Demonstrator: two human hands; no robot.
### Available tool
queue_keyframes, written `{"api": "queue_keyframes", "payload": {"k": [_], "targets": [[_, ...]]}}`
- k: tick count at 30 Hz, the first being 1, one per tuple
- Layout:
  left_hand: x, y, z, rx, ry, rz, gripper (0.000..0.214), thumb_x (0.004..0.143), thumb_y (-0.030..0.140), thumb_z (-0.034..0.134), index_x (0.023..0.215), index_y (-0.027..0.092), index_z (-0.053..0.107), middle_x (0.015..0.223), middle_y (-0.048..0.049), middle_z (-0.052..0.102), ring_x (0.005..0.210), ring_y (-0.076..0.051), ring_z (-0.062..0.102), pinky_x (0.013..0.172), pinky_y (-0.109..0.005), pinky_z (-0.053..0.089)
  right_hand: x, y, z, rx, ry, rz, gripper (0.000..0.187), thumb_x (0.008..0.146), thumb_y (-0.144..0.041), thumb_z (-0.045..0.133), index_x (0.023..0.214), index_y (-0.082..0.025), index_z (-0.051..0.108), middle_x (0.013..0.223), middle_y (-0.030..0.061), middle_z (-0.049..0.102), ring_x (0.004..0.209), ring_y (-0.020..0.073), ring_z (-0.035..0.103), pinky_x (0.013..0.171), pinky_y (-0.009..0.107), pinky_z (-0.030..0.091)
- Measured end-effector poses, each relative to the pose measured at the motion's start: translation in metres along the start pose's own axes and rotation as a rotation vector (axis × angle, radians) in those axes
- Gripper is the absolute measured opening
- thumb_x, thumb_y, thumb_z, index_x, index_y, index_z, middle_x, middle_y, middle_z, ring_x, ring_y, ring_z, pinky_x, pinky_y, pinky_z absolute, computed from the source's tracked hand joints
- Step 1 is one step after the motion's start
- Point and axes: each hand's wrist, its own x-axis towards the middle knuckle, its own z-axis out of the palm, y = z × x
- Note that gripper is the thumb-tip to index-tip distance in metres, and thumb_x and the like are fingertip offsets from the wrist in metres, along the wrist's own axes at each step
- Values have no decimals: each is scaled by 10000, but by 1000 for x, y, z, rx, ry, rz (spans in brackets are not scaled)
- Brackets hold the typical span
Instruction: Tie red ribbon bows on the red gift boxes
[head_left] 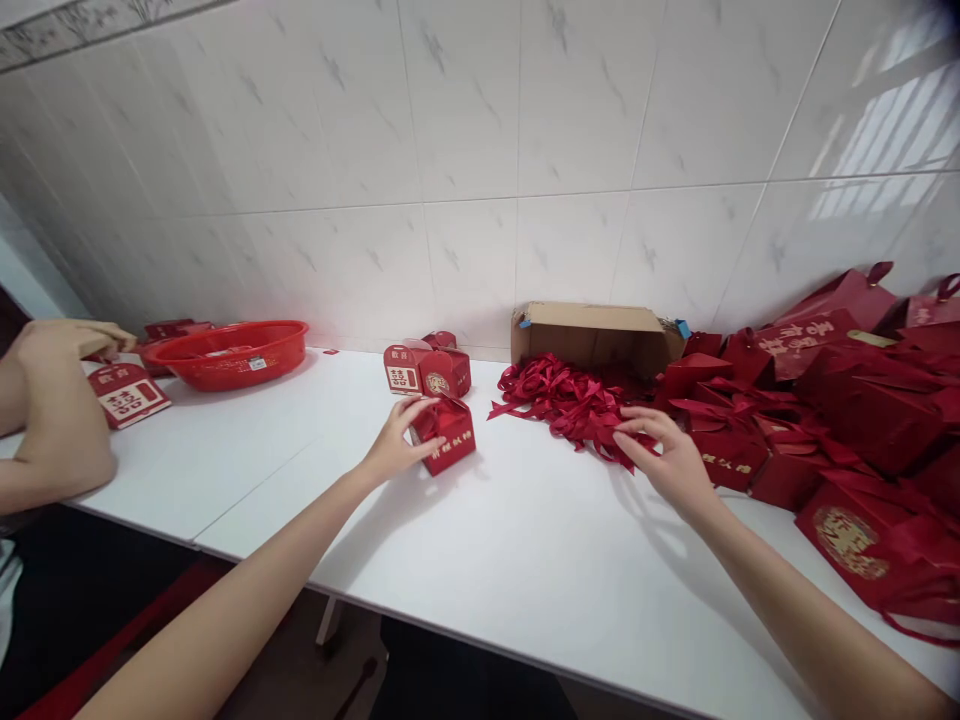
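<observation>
My left hand grips a small red gift box with gold characters, fingers on its top and thumb against its side. The box rests slightly turned on the white table. At the right edge of a tangled heap of red satin ribbons, my right hand has its thumb and fingers curled in a pinch around a red ribbon. Just behind the held box stand more red gift boxes with gold print.
Behind the ribbons, an open cardboard box lies against the tiled wall. Many red gift boxes are piled at the right. To the left are a red plastic basin, a red box and another person's arm.
</observation>
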Motion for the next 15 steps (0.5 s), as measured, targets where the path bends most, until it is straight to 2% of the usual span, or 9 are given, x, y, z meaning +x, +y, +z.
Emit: {"api": "queue_keyframes", "payload": {"k": [3,6,8,10,12,13,15], "targets": [[-30,37,2,12,-32,126,451,739,340,617,1187,298,595,1478,-49,275,1377,-307,214,1102,-473,260,29,-34,-10,160,160,19,185,732,-370,650,784,-195,681,1126,94,622,1067,265,574,928,428,439],[-57,70,-2,-11,-39,319,264,708,344,665,964,301,712,1516,1,224,1400,-342,116,1120,-523,178,52,-71,-24,386,347,-103,169,735,-333,668,837,-198,672,1025,61,661,1026,239,603,932,444,444],[-66,84,-5,-74,29,375,206,681,385,683,857,289,728,1507,14,255,1398,-348,113,1129,-524,147,59,-93,-34,518,460,-202,150,757,-300,657,876,-208,658,934,35,662,961,215,624,897,440,465],[-65,90,-4,-151,189,250,202,736,399,623,878,281,704,1472,0,323,1387,-316,179,1129,-499,175,57,-110,-39,604,488,-261,123,791,-283,628,900,-228,646,874,14,639,862,187,635,795,400,503],[-54,91,0,-232,321,-1,246,797,387,557,999,281,648,1412,-30,407,1345,-277,298,1106,-471,251,51,-121,-38,656,429,-276,100,808,-276,617,901,-248,641,821,-3,617,705,140,610,626,315,499],[-46,91,4,-275,338,-122,293,807,390,549,1073,284,610,1386,-40,436,1320,-267,347,1088,-460,288,48,-123,-35,669,359,-262,95,804,-276,627,894,-249,644,785,-9,609,615,114,570,539,272,460],[-31,88,12,-368,282,-299,445,793,413,574,1218,296,516,1378,-54,453,1291,-271,396,1049,-449,347,44,-125,-24,650,117,-189,124,774,-291,665,878,-225,654,705,-16,593,494,75,468,427,222,357]]}}
